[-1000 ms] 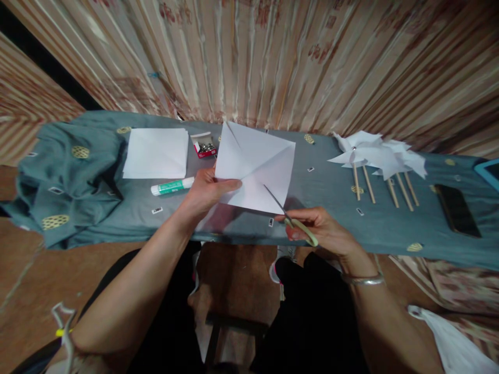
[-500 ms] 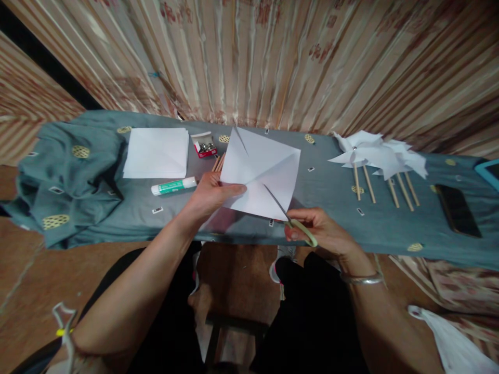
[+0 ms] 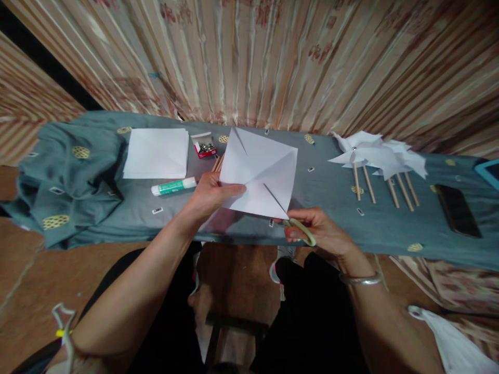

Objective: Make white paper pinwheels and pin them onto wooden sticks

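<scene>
My left hand (image 3: 216,192) grips a white square sheet of paper (image 3: 268,161) at its left edge, thumb on top and fingers hidden beneath. Crease lines cross the sheet, and a slit runs in from its upper left corner. In my right hand (image 3: 312,226) is a pair of scissors (image 3: 300,231) with pale green handles. Their blade lies along the diagonal at the sheet's lower right corner, its tip pointing toward the middle. Part of the handles is hidden by my fingers. Wooden sticks (image 3: 218,162) show just beyond my left hand, partly under the paper.
Left on the cloth-covered table (image 3: 335,218) are a stack of white paper (image 3: 156,153), a glue stick (image 3: 173,186) and a small red box of metal pins (image 3: 205,146). Paper pinwheels (image 3: 366,148) on sticks, a dark phone (image 3: 458,210) and a blue-edged device (image 3: 489,171) lie right.
The sheet's right side has shifted very slightly left, and the scissors' handles with it. My left hand keeps its hold in nearly the same place.
</scene>
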{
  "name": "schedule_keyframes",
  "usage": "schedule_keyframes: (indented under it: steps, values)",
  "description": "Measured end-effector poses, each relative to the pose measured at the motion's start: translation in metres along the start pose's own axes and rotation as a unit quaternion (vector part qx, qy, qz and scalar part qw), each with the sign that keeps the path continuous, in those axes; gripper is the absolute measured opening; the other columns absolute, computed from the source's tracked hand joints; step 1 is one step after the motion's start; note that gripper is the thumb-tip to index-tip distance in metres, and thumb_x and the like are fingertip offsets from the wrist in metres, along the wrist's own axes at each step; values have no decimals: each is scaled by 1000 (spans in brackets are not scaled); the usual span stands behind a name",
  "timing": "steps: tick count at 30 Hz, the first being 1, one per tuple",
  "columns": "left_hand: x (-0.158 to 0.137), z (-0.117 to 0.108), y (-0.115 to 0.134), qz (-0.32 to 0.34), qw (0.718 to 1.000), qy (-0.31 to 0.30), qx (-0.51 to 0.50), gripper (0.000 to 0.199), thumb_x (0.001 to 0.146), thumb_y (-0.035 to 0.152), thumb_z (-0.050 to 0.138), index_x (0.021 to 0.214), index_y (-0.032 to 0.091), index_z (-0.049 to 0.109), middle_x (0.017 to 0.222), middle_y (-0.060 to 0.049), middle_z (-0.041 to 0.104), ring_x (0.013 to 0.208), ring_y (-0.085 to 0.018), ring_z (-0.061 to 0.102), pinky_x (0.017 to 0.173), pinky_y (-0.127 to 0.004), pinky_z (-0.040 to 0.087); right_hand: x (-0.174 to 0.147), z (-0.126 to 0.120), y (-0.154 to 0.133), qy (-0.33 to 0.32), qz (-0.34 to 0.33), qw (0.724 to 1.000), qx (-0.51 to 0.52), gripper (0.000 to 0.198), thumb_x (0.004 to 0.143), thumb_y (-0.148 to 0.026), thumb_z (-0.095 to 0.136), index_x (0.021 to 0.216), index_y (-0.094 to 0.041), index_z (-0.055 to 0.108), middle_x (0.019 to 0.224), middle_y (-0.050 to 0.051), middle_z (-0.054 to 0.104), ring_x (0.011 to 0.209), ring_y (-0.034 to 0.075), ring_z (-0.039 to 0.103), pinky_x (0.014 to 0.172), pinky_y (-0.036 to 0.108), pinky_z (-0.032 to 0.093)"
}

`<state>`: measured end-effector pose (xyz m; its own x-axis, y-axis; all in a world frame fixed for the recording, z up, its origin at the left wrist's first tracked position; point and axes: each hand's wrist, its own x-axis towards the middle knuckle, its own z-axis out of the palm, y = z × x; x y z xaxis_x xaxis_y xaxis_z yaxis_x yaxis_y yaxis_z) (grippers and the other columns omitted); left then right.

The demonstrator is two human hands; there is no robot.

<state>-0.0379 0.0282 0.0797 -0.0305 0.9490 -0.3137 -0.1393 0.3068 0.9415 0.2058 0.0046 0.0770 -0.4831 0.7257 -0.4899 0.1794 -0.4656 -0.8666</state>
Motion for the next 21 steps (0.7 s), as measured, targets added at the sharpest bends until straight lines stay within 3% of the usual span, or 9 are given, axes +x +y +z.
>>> schedule_keyframes:
  steps: [21]
  values:
    - [-3, 0, -2, -10, 1000, -16, -10, 24, 48, 22, 81, 69, 13, 73, 66, -4, 72, 57, -14, 60, 59, -27, 48, 0, 4, -5, 23, 20, 999, 10, 41, 40, -38, 95, 68, -17, 74, 55, -6, 59, 48, 6, 52, 47, 17, 48]
